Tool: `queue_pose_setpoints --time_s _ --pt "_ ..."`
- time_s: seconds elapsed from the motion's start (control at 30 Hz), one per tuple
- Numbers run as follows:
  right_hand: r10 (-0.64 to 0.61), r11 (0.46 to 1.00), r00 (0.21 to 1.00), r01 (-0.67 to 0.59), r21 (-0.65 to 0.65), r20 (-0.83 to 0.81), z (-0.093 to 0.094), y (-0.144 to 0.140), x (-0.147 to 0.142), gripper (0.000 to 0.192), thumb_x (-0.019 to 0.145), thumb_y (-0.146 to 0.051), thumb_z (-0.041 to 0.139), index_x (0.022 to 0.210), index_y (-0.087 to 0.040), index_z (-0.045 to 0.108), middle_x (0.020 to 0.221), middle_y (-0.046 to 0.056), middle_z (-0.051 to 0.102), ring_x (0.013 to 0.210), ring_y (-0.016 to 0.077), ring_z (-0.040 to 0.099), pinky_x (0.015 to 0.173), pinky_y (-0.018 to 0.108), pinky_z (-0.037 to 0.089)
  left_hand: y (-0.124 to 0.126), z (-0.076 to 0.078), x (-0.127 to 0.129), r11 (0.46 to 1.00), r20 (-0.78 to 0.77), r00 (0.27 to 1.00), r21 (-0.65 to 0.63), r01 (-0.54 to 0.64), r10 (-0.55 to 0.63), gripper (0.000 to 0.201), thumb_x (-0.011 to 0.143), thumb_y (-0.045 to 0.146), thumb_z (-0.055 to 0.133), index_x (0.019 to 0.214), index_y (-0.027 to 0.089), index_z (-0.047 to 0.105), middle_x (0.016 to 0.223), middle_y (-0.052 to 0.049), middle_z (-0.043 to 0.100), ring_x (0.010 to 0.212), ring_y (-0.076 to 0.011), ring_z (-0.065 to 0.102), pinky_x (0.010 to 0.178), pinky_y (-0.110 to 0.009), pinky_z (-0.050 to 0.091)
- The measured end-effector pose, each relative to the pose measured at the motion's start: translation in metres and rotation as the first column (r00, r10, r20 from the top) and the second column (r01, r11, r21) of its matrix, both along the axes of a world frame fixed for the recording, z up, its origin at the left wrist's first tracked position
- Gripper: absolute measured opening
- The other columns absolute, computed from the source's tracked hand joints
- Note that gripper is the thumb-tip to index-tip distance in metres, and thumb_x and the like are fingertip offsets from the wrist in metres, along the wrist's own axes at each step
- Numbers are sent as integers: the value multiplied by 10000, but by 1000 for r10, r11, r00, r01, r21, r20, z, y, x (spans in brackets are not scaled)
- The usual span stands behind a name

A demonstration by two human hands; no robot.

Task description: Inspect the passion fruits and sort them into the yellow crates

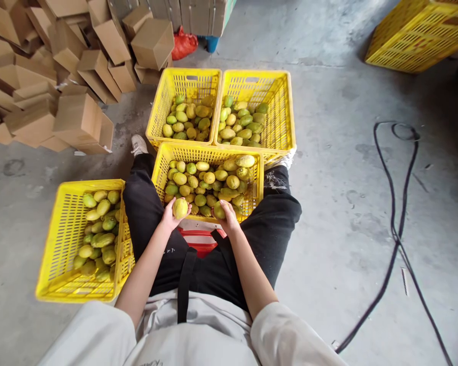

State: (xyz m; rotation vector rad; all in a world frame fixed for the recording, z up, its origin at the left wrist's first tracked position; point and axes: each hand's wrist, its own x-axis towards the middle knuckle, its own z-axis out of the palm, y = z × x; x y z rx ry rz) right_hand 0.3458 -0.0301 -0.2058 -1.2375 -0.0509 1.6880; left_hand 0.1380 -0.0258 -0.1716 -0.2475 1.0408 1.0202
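My left hand (170,216) is closed round a yellow papaya (180,208), held just above the near edge of the middle yellow crate (260,178). In my right hand (229,215) is a greener papaya (219,210), partly covered by the fingers, at the same edge. Between my knees, the middle crate holds many yellow and green papayas (209,178) in a heap. The two hands are apart, each with its own fruit.
Beyond the middle crate stand two more crates of papayas, a left one (152,109) and a right one (290,109). Another papaya crate (57,234) is by my left leg. Cardboard boxes (78,117) pile up far left. A black cable (395,203) lies right.
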Motion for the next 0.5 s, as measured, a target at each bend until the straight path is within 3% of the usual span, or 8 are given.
queue_pose_setpoints --time_s 0.13,0.33,0.5 --pt "11 1000 999 -11 -21 -32 5 0 -2 358 600 -276 769 893 -228 569 790 -54 628 669 136 648 643 296 573 -2 3 3 998 -123 991 13 58 -56 125 798 252 644 847 147 595 792 -62 666 795 -190 682 756 -324 575" --pt "39 989 993 -54 -135 -111 12 4 0 212 746 -324 574 929 -216 568 775 9 653 703 179 655 595 301 561 -2 2 5 996 -104 991 28 84 -81 87 800 196 620 833 118 596 866 -106 682 853 -202 678 843 -382 565" --pt "147 981 974 -165 -97 -171 17 6 2 266 817 -329 397 935 -195 594 696 57 655 635 187 636 468 246 482 1 9 7 998 -170 985 -61 17 -27 75 810 182 631 859 137 599 820 -55 675 767 -152 657 829 -388 577"
